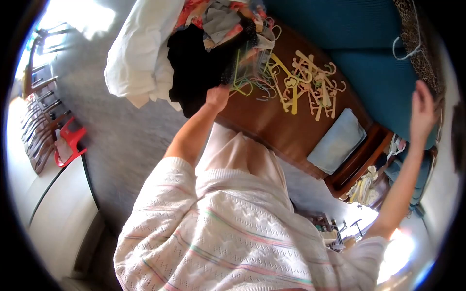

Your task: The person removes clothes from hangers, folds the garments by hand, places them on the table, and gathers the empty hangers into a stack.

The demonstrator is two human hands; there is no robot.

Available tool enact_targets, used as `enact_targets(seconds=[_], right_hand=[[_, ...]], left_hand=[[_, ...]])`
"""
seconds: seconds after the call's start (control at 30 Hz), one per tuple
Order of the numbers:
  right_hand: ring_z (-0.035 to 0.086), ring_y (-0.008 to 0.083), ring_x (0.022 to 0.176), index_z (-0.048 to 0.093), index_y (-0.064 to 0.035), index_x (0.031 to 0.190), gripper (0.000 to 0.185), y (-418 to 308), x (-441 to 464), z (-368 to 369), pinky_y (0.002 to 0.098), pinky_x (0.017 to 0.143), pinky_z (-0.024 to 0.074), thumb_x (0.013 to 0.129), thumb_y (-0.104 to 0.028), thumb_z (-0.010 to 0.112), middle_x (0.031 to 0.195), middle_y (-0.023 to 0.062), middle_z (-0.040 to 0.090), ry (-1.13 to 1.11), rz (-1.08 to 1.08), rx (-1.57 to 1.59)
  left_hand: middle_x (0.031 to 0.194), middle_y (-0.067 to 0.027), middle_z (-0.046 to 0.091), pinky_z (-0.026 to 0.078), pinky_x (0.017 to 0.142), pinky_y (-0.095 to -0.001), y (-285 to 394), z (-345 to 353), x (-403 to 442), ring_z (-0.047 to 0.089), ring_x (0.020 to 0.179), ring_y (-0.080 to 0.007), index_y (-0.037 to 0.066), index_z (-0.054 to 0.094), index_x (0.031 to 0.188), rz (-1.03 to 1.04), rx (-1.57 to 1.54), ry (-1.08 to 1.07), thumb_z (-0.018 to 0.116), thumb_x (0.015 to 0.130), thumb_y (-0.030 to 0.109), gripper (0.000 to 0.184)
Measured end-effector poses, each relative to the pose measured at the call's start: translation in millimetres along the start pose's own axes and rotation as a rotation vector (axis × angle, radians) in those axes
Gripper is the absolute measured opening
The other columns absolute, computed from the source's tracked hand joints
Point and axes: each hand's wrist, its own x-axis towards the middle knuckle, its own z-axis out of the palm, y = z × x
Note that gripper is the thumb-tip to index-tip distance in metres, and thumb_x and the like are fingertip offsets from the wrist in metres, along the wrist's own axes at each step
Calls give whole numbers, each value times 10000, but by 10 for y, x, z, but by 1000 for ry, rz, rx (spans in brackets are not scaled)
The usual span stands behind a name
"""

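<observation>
My left hand (217, 98) is closed at the lower edge of a black garment (194, 68), its fingers partly hidden. Beside that hand lie several thin coloured hangers (250, 82), tangled together. More hangers, yellow and cream plastic ones (310, 82), form a heap on the brown seat (257, 116). My right hand (423, 114) is raised on the far right, fingers stretched out, with nothing visible in it. Above it, a leopard-print cloth (424, 63) lies along the teal backrest (359, 72), with a white hanger (407, 53) against it.
White cloth (141, 53) and grey and red patterned clothes (221, 22) are piled around the black garment. A light blue cushion (336, 140) rests near the wooden armrest (361, 160). A red plastic chair (73, 138) and stacked wooden chairs (39, 121) stand at the left.
</observation>
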Motion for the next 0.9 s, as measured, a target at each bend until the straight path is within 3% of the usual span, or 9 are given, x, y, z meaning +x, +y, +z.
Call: enact_targets(seconds=[0.2,0.33,0.4,0.43,0.47,0.67,0.77,0.83,0.9], right_hand=[[593,101,832,624,-53,1001,156,-825,-1393,668,225,724,471,859,-77,565,928,28,645,-353,309,454],[593,98,792,544,-39,1154,332,-1424,-2149,1235,226,702,493,838,-114,612,926,69,640,-586,580,954],[602,134,836,447,-42,1258,502,-1846,-2124,1376,269,753,495,813,-153,652,974,110,633,-557,552,1063],[601,154,869,406,-44,1289,564,-2059,-2029,1343,281,783,487,810,-190,664,1000,133,626,-544,558,1130],[596,155,873,386,-37,1300,576,-2234,-2001,1373,281,802,476,827,-230,652,992,132,622,-465,648,1321],[569,98,745,527,-31,1178,369,-2114,-2133,1116,211,639,449,933,-303,476,859,48,621,20,908,1427],[481,51,567,554,-23,1140,306,-1889,-2526,864,184,496,401,938,-239,476,710,19,576,6,874,1298],[466,45,550,563,-30,1131,282,-1842,-2837,670,182,482,388,935,-215,481,673,13,562,-22,901,1369],[458,38,538,566,-40,1131,261,-1862,-3141,477,182,474,381,926,-185,496,664,9,561,-27,1022,1432]], left_hand=[[879,-126,612,499,667,-399,57,-556,-312,606,798,-306,53,562,883,97,-220,173,521,720,104,176],[780,-137,609,489,603,-351,357,-1141,-769,592,684,-314,31,597,859,324,-551,387,533,718,44,156],[740,-108,602,480,549,-277,593,-1381,-1017,604,621,-191,9,605,907,496,-931,185,583,752,31,159],[730,-85,601,480,543,-252,897,-1626,-1206,595,641,-123,-5,599,927,290,-898,61,583,772,18,157],[748,-71,605,483,562,-241,974,-1472,-1215,592,681,-90,-11,593,947,471,-880,76,583,783,11,166],[731,-120,594,481,568,-306,1746,-1645,-1479,605,634,-242,30,618,980,856,-850,-26,635,711,12,271],[807,-87,601,500,574,-254,1745,-1620,-1273,597,671,-169,52,642,913,913,-788,278,611,728,-32,206],[960,-75,572,483,571,-213,1952,-1945,-1343,564,737,-113,39,591,1039,757,-814,299,613,768,-11,276],[1109,-81,505,482,566,-199,2171,-2004,-1332,558,812,-127,70,533,1155,813,-452,450,684,732,61,448]])
